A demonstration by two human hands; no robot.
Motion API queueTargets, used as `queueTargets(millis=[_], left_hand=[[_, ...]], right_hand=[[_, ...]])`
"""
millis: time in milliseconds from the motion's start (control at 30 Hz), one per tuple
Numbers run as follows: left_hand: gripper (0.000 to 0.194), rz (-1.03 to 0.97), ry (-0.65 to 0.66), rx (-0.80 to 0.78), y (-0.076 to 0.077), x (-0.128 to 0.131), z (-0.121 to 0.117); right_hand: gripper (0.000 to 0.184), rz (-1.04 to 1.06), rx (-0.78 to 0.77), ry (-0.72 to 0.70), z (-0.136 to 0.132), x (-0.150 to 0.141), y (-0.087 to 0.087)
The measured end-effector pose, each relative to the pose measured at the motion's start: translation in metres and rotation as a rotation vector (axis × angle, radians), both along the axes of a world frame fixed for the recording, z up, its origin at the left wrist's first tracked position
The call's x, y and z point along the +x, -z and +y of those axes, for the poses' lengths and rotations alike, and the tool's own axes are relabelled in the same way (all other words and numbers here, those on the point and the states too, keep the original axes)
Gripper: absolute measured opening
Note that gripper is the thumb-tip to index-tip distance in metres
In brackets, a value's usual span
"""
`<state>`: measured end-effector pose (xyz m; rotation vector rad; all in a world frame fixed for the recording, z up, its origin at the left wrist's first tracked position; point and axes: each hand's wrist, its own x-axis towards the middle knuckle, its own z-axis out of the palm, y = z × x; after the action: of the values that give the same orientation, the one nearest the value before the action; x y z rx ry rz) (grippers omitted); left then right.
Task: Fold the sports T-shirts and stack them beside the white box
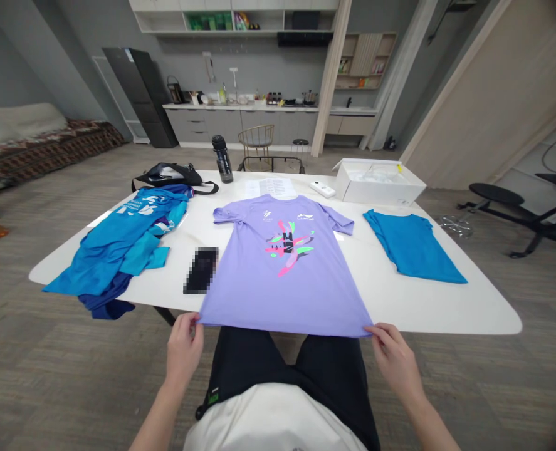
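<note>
A lilac T-shirt (282, 263) with a colourful print lies spread flat, front up, on the white table (447, 307), its hem hanging just over the near edge. My left hand (183, 351) pinches the hem's left corner, fingers closed on the cloth. My right hand (393, 357) pinches the hem's right corner in the same way. Both hands are below the table's near edge, above my dark trousers.
A heap of blue shirts (122, 250) lies at the table's left, a folded blue shirt (412, 244) at the right. A dark phone (201, 269) lies beside the lilac shirt. Farther back are a black bottle (222, 160), a black bag (172, 175), papers (271, 186) and a white box (381, 181).
</note>
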<state>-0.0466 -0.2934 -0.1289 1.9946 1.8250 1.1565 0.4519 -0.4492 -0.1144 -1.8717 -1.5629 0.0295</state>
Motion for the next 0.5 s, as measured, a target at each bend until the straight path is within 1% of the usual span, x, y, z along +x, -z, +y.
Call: queueTargets(millis=[67,133,167,233,300,367,433,500], left_hand=[[0.009,-0.050,-0.015,0.004,0.003,0.001,-0.003],[0.009,-0.072,-0.030,0.028,0.004,0.006,-0.006],[0.010,-0.042,-0.027,0.055,0.004,0.011,-0.008],[0.015,0.110,-0.009,0.130,0.003,0.022,-0.011],[0.020,0.306,0.047,0.208,0.002,0.033,-0.014],[0.023,0.445,0.151,0.271,0.002,0.041,-0.013],[0.024,0.493,0.254,0.320,0.003,0.044,-0.010],[0.024,0.479,0.304,0.379,0.002,0.043,-0.005]], right_hand=[[0.023,0.078,0.047,0.099,0.002,-0.001,-0.002],[0.024,0.237,0.090,0.202,0.006,-0.003,-0.002],[0.025,0.326,0.099,0.246,0.009,-0.005,-0.001],[0.027,0.425,0.100,0.305,0.014,-0.008,0.002],[0.027,0.362,0.089,0.293,0.018,-0.012,0.006],[0.027,0.230,0.081,0.231,0.019,-0.014,0.009],[0.027,0.138,0.069,0.160,0.019,-0.015,0.010],[0.024,0.089,0.072,0.109,0.017,-0.014,0.009]])
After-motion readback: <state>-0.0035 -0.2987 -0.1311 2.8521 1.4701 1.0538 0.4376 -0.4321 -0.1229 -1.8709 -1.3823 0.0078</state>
